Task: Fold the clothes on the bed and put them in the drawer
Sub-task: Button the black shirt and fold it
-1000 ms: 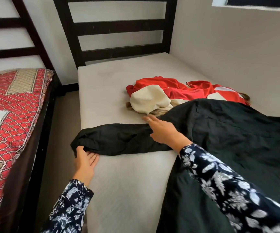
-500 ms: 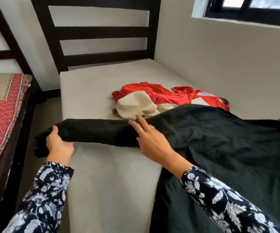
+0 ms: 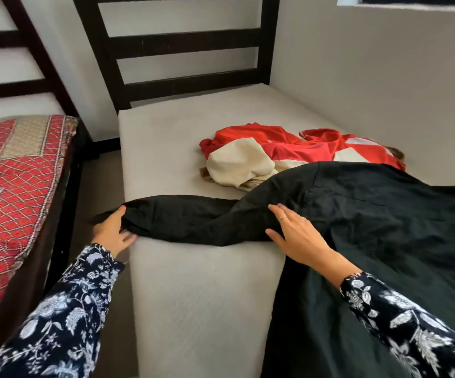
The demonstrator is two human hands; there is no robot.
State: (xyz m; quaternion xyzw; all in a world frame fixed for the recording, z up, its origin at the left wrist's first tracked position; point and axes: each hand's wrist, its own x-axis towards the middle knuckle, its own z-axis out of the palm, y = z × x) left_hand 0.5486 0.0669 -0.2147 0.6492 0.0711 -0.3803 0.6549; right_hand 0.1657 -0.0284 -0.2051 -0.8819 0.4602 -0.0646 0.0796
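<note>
A large black garment lies spread over the right side of the bare mattress, hanging over its near edge. Its long sleeve stretches left across the mattress to the left edge. My left hand grips the sleeve's end at that edge, thumb above and fingers below. My right hand rests flat, fingers spread, on the cloth where the sleeve meets the body. Behind the black garment lies a crumpled pile of red and cream clothes, partly covered by it. No drawer is in view.
A dark slatted headboard stands at the far end and a grey wall runs along the right. A second bed with a red patterned cover stands at the left, across a narrow strip of floor.
My left hand went from lying flat by the sleeve's end to gripping it at the mattress edge. My right hand shifted slightly along the sleeve's base. The view swung a little.
</note>
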